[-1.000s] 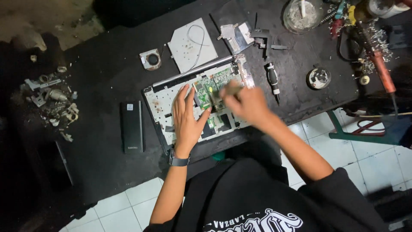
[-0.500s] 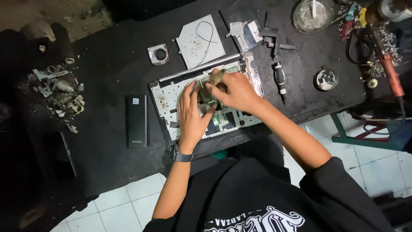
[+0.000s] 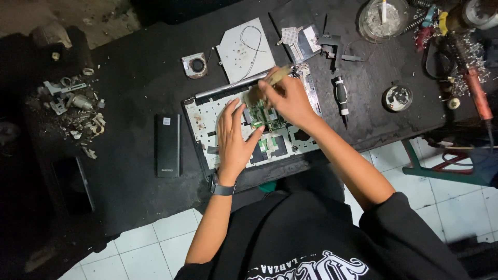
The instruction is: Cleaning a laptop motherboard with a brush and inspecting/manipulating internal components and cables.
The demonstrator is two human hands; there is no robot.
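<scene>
**Brush over an opened laptop**

At the centre of the frame an opened laptop base [image 3: 249, 127] lies on the dark surface [image 3: 129, 155], its long axis running from the left up toward the right, tilted a little against the frame's edges. Its green circuit board [image 3: 265, 118] sits exposed in the middle.

The left hand [image 3: 234, 139] lies flat on the pale inner frame, fingers spread and pointing toward the top of the picture, its grip open and holding nothing; it simply presses the base down. The right hand [image 3: 288, 98] is closed around a small brush [image 3: 270, 82]. The brush's long axis slants from upper right down to lower left: the pale handle end sticks out above the knuckles, and the bristle end seems to point down-left at the board, just above the left hand's fingertips. Whether the bristles touch the board, I cannot tell. The right hand is clearly the nearer one to the board's upper edge.

Around them: a black screwdriver [image 3: 341, 98] just right of the laptop, a small fan [image 3: 196, 65] and a pale cover plate [image 3: 244, 51] above it, a black slab-shaped pack [image 3: 168, 145] to the left, and a soldering iron [image 3: 474, 91] at the far right.
</scene>
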